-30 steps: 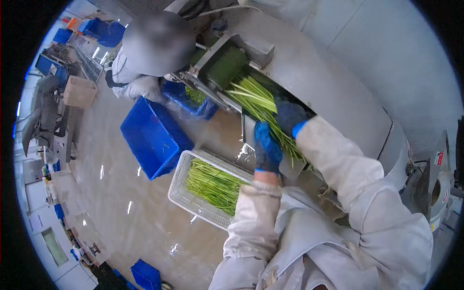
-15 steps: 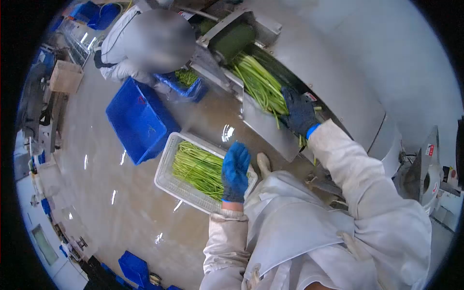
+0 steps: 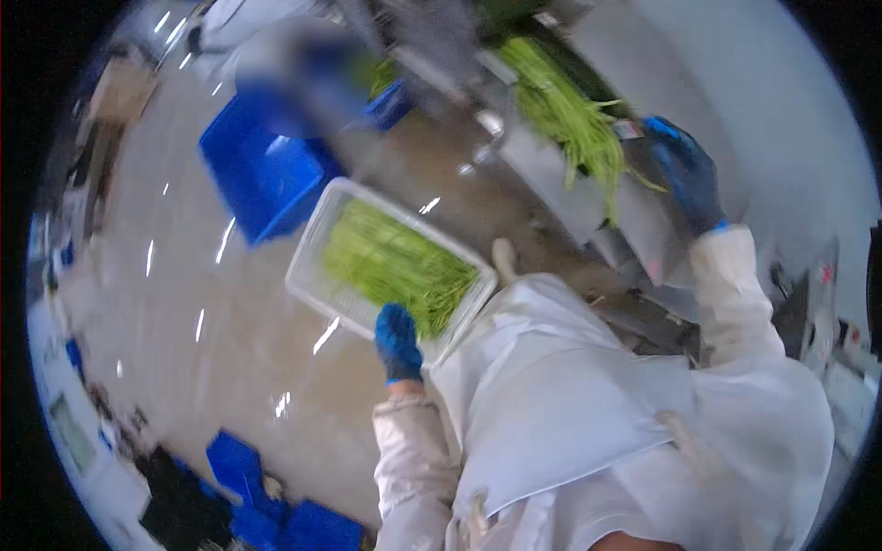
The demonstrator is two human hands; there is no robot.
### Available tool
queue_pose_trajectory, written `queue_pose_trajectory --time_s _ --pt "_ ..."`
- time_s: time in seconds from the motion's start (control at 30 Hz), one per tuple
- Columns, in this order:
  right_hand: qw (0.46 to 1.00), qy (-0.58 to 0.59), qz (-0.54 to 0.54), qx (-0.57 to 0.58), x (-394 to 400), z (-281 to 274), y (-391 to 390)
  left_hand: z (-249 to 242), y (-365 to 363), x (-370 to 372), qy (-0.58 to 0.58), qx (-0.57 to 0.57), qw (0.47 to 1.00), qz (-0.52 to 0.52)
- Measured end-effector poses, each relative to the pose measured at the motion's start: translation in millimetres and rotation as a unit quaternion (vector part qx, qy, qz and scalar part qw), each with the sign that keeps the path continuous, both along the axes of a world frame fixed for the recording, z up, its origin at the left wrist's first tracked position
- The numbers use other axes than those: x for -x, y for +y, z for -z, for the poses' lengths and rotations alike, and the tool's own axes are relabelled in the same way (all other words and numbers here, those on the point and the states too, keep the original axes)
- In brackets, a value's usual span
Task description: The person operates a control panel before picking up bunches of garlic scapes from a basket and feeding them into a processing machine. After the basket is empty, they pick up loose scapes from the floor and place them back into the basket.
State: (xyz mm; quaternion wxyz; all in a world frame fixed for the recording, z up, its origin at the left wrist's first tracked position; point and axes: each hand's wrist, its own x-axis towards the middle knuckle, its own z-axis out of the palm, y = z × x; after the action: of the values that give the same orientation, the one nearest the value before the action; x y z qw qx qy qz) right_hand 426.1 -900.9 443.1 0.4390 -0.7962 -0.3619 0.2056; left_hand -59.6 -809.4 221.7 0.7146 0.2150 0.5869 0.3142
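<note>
Our left hand (image 3: 398, 342) is at the white plastic crate (image 3: 310, 241) (whether its fingers grip, we cannot tell); our right hand (image 3: 684, 174), fingers extended, hangs beside the green stalks (image 3: 562, 106)

My left arm (image 3: 413, 459) reaches forward, its wrist (image 3: 406, 389) bare in a narrow strip. My left hand (image 3: 398, 342) overlaps the basket's (image 3: 418, 228) long edge near my side; its finger curl is unclear. My right arm (image 3: 732, 285) bends outward, my right hand (image 3: 682, 174) opened, fingers extended.
</note>
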Motion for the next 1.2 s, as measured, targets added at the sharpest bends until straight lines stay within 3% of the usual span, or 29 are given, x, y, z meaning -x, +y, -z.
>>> queue_pose_trajectory --time_s 0.03,0.13,0.2,0.23,0.27,0.33,0.53,0.57,0.67,0.7,0.77,0.8,0.9,0.97,1.0,1.07,1.13,1.2 --pt "0.998 0.058 0.012 -0.005 17.2 5.9 -5.5 -3.8 -3.5 3.1 -0.031 0.048 0.997 -0.056" --pt "0.969 0.236 0.032 0.071 91.9 19.3 -8.5 13.7 -26.7 25.4 0.033 0.054 0.996 -0.061" --pt "0.961 0.203 -0.169 0.086 125.9 49.0 -18.0 28.8 -43.5 48.2 0.014 0.070 0.996 -0.050" --pt "0.949 0.178 -0.213 0.148 151.6 49.5 -19.2 37.3 -53.2 61.4 0.009 0.087 0.994 -0.062" --pt "0.930 0.186 -0.305 0.090 160.6 92.0 -40.7 46.3 -63.1 72.9 0.006 0.104 0.992 -0.070" --pt "0.909 0.146 -0.336 0.200 205.0 94.2 -53.5 46.6 -77.7 92.4 0.029 0.151 0.987 -0.040" --pt "0.851 0.230 -0.355 0.312 288.7 132.6 -111.4 65.7 -92.6 164.5 0.014 0.205 0.976 0.073" --pt "0.857 0.226 -0.347 0.307 296.9 138.1 -114.7 48.7 -77.4 150.5 0.048 0.244 0.968 0.037" --pt "0.877 0.227 -0.344 0.249 313.9 170.0 -115.1 55.0 -70.1 159.4 0.047 0.173 0.980 0.081" --pt "0.877 0.225 -0.351 0.239 315.2 177.8 -100.8 70.4 -66.0 170.7 0.121 -0.011 0.966 0.228" --pt "0.885 0.180 -0.369 0.219 317.9 200.1 -68.1 91.5 -62.4 181.2 0.215 -0.164 0.886 0.376" --pt "0.893 0.150 -0.374 0.201 318.6 216.3 -49.9 103.7 -59.1 181.2 0.248 -0.215 0.856 0.400" --pt "0.881 0.119 -0.419 0.188 313.2 290.4 19.1 148.3 -63.6 159.8 0.199 -0.123 0.941 0.245" --pt "0.870 0.062 -0.450 0.191 314.6 344.7 73.7 159.5 -65.6 129.7 0.084 0.038 0.995 0.047" --pt "0.859 0.022 -0.467 0.209 316.2 370.6 102.2 161.2 -65.3 110.3 -0.019 0.179 0.977 -0.112" --pt "0.838 -0.052 -0.480 0.253 325.5 406.6 157.9 183.7 -83.8 91.3 -0.016 0.146 0.986 -0.077" --pt "0.829 -0.077 -0.490 0.258 336.6 470.8 201.8 203.6 -101.6 75.0 -0.078 0.142 0.976 -0.142" --pt "0.818 -0.094 -0.501 0.266 349.9 523.8 228.8 219.3 -107.0 66.7 -0.074 0.165 0.974 -0.138"
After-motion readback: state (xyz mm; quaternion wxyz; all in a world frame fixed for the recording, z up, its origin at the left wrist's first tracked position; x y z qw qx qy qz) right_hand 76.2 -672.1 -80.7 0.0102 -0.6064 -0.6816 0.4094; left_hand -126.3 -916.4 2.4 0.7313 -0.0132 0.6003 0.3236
